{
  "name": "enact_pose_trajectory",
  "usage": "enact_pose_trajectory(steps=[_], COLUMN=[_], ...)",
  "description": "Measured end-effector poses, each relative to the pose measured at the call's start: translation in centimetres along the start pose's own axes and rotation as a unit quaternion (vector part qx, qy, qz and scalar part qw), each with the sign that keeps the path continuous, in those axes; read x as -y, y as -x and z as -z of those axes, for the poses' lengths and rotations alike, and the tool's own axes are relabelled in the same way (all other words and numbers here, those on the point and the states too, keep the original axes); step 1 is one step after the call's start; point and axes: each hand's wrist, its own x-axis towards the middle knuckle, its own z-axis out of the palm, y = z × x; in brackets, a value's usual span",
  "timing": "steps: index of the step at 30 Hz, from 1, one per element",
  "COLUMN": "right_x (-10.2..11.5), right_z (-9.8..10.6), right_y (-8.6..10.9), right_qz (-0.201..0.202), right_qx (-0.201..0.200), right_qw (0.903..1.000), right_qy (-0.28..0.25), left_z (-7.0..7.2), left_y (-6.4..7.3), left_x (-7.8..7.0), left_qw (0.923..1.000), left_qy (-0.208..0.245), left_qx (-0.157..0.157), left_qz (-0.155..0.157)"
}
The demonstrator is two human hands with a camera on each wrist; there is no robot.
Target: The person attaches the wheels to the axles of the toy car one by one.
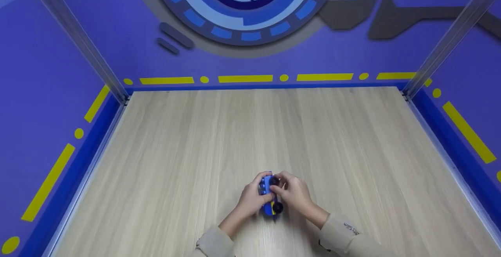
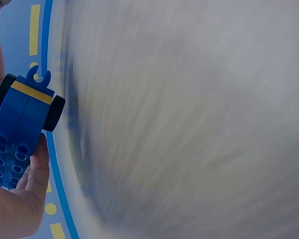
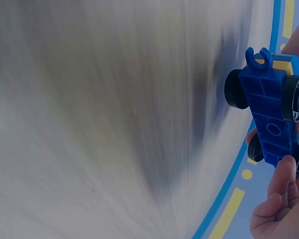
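A blue toy car (image 1: 267, 209) with black wheels is held between both hands, turned on its side in the head view. My left hand (image 1: 249, 199) grips its body from the left, thumb across the side. At the far end, the fingers and thumb of my right hand (image 1: 296, 192) pinch around a black wheel (image 1: 274, 180). Studs and a yellow stripe show on the car's top (image 2: 26, 114) in the left wrist view. The right wrist view shows its flat underside (image 3: 269, 117), with a forked hitch (image 3: 259, 60) at one end.
Below the hands lies a wood-grain table (image 1: 188, 143). Blue panels with yellow marks, such as the back wall (image 1: 242, 63), surround it on three sides. Metal posts (image 1: 78, 33) stand at the back corners.
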Motion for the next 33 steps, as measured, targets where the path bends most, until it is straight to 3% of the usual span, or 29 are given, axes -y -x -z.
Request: enact_pose_trajectory(steps=[11, 17, 27, 33], right_x=[-0.11, -0.27, -0.34, -0.70], right_z=[-0.06, -0.10, 0.12, 0.04], right_y=[0.09, 0.25, 0.38, 0.38], right_qz=[0.007, 0.028, 0.041, 0.060], right_qx=[-0.005, -0.029, -0.059, -0.092], right_qw=[0.9999, 0.9990, 0.9966, 0.9925], right_qy=[-0.013, -0.019, -0.042, -0.053], left_z=[-0.01, -0.11, -0.16, -0.07], left_y=[0.01, 0.11, 0.23, 0.25], left_x=[0.00, -0.16, -0.51, -0.52], left_qw=[1.0000, 0.9998, 0.9964, 0.9958], left_qy=[-0.001, 0.018, 0.062, 0.036], left_qx=[-0.001, -0.010, -0.053, -0.084], left_qz=[-0.005, 0.001, 0.021, -0.005])
